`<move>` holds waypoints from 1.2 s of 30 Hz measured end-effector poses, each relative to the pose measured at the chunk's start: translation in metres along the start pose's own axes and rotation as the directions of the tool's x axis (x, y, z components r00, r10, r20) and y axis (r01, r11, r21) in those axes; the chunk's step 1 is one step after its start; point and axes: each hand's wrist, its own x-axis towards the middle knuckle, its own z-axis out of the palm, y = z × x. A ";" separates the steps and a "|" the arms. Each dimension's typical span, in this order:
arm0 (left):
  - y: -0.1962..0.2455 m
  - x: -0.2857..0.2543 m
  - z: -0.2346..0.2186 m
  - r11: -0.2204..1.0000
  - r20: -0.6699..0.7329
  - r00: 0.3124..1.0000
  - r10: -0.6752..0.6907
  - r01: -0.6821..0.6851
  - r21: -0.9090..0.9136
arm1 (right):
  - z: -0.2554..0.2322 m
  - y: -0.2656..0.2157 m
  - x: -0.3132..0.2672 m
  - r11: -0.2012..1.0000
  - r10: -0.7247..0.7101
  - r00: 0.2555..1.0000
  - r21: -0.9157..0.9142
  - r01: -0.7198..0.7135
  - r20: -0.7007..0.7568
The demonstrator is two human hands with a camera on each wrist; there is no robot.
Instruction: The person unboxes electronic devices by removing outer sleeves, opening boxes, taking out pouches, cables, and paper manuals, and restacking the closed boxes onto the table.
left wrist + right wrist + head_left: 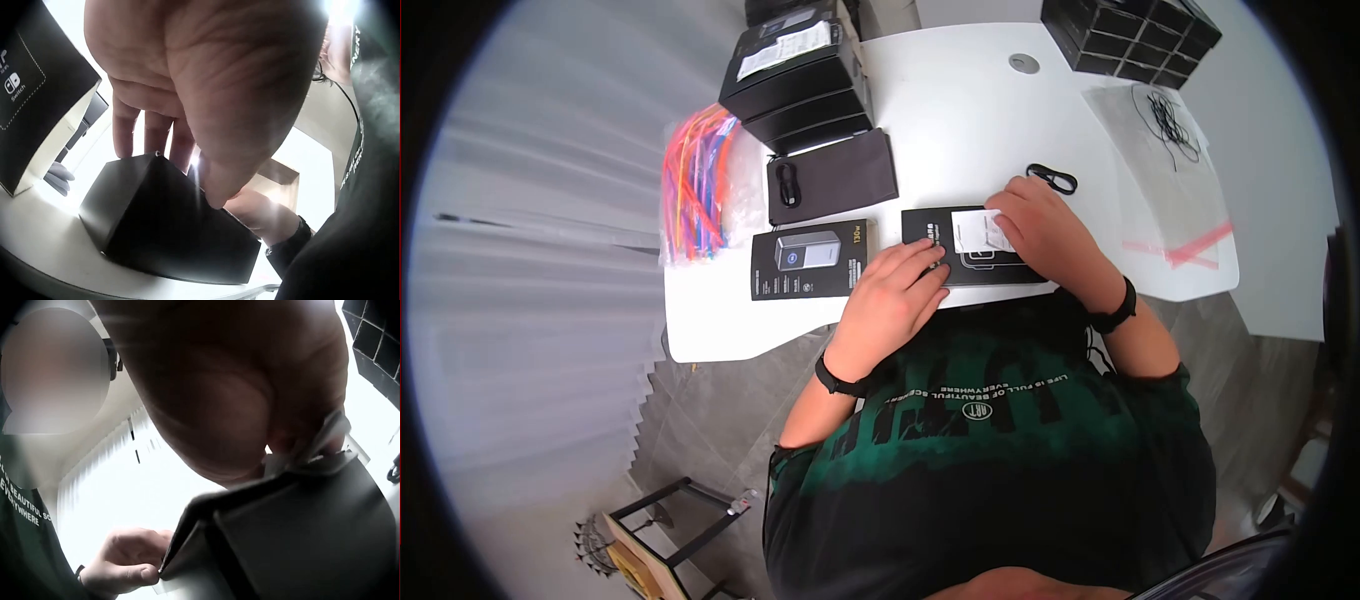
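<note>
Black printed box [916, 220]: left hand [888, 295] rests on one end, fingers loosely extended. Right hand [1050, 228] apparently pinches white leaflet [977, 233] over it.

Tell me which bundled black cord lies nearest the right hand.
The cord directly on the white tabletop, just beyond that hand; one other cord lies on the dark pouch, another on clear plastic.
</note>
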 end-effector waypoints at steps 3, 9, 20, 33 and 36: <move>-0.002 -0.007 -0.004 1.000 0.028 1.000 -0.005 0.006 -0.026 | 0.004 -0.005 0.001 0.999 0.019 0.999 -0.025 -0.020 -0.039; 0.016 0.007 0.000 0.996 0.123 0.991 0.060 -0.067 0.055 | -0.014 -0.008 -0.010 0.997 0.024 1.000 0.070 -0.024 0.000; 0.008 -0.006 -0.009 0.991 0.157 0.988 -0.009 -0.011 0.132 | -0.021 -0.009 -0.027 0.998 -0.056 0.997 -0.006 0.056 0.051; 0.011 -0.014 -0.022 0.992 0.039 0.999 -0.001 -0.003 0.126 | -0.032 -0.038 0.001 0.973 -0.156 0.967 -0.136 0.186 0.202; -0.002 -0.031 -0.038 0.986 -0.146 0.989 -0.012 0.036 0.161 | -0.029 -0.040 0.014 0.964 -0.100 0.927 -0.195 0.180 0.361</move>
